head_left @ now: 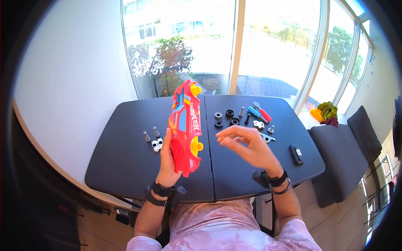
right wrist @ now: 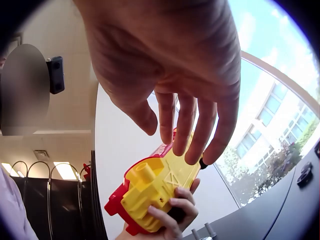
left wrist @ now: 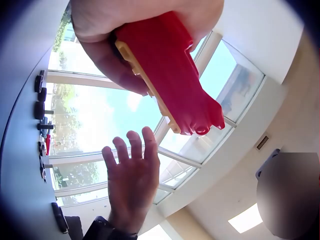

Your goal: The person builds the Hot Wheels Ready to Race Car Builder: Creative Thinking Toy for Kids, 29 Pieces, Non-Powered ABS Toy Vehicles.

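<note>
My left hand [head_left: 168, 169] grips a red toy car body [head_left: 184, 154] and holds it up over the table. "Hot Wheels" lettering runs along its side, and no wheels sit on its yellow axle stubs [head_left: 197, 146]. In the right wrist view the yellow underside [right wrist: 172, 175] faces my right hand, with left-hand fingers [right wrist: 182, 205] wrapped over it. The right hand [head_left: 249, 146] hovers beside the car, apart from it, with nothing held and fingers loosely bent. Black toy wheels [head_left: 234, 121] lie on the table beyond the right hand.
On the black table [head_left: 121, 167] are a blue-handled tool [head_left: 256, 113], a red-handled tool [head_left: 263, 115], grey bolt-like pieces [head_left: 156, 131], silver parts [head_left: 157, 145] and a black case [head_left: 296, 155]. A dark seat [head_left: 339, 163] stands right of the table; windows line the far side.
</note>
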`<act>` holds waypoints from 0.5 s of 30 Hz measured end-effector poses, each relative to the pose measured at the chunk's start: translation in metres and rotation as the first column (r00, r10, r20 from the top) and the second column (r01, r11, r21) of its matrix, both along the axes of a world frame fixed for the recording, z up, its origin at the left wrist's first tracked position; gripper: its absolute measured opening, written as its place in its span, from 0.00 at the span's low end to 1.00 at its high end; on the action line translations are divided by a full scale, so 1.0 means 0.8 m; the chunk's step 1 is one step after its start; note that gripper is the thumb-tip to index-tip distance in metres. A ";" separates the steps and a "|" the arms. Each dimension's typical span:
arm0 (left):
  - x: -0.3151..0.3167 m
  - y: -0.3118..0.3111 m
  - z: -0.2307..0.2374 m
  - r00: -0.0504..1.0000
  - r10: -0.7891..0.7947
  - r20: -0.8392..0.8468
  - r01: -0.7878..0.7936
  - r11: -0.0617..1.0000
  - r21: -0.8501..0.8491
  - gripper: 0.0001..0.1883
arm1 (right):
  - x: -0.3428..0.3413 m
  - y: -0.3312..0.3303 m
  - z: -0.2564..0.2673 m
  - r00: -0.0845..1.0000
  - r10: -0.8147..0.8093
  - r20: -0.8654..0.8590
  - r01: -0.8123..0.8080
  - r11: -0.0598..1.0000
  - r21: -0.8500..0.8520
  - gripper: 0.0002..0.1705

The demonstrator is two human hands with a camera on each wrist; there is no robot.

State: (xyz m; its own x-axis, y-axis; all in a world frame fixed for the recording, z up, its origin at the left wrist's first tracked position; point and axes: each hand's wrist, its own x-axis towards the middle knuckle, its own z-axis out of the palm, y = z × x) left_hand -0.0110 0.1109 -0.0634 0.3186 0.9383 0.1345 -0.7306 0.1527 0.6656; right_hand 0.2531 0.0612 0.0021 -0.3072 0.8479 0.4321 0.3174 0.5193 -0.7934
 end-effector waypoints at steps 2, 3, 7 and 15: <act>-0.006 0.005 -0.004 0.999 -0.019 0.037 0.018 1.000 0.023 0.37 | 0.022 0.018 0.018 0.986 -0.063 0.152 0.067 0.997 -0.024 0.15; -0.008 0.010 -0.012 0.999 -0.016 0.050 0.014 0.999 0.030 0.38 | 0.028 0.031 0.019 0.959 -0.142 0.243 0.137 0.990 0.037 0.14; -0.010 0.016 -0.018 0.992 -0.089 0.094 0.084 0.995 0.054 0.38 | 0.075 0.121 -0.031 0.767 -0.351 0.538 0.282 0.936 0.209 0.15; -0.004 0.006 -0.006 0.987 -0.094 0.131 0.087 0.995 0.058 0.33 | 0.107 0.177 -0.121 0.529 -0.401 0.748 0.362 0.904 0.228 0.16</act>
State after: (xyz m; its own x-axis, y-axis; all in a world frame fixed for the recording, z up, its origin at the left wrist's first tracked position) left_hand -0.0143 0.1156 -0.0682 0.3777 0.8970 0.2295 -0.7979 0.1895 0.5723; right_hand 0.3388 0.2031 -0.0949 -0.1874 0.9543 0.2329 0.9649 0.2232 -0.1382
